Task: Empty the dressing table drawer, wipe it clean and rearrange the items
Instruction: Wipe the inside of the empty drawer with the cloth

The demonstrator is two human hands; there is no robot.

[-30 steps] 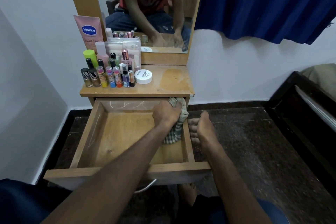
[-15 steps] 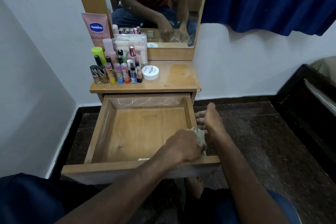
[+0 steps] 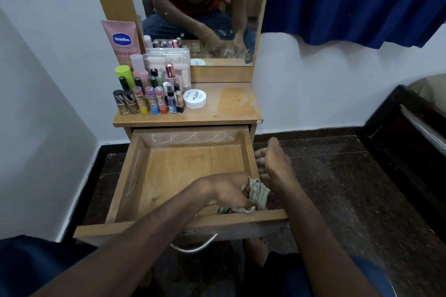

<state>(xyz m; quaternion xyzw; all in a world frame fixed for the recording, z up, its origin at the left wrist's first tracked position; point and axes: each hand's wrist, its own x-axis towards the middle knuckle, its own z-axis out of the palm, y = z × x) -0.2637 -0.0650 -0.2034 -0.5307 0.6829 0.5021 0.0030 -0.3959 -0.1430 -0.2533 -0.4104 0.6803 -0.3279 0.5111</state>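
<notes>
The drawer [image 3: 183, 171] is emptied, my left hand [image 3: 224, 191] grips the cloth [image 3: 258, 194] at its near right corner, mid-wipe, my right hand [image 3: 275, 164] rests open outside, and the bottles [image 3: 149, 99] on top await rearranging.

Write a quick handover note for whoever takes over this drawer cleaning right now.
Left hand grips the cloth in the drawer, at its near right corner. Right hand rests on the drawer's right wall, fingers straight.
Done: drawer emptied; the cosmetics and white jar stand on the tabletop.
Left: finish wiping (chalky marks show on the back wall), then put the items back in order.
</notes>
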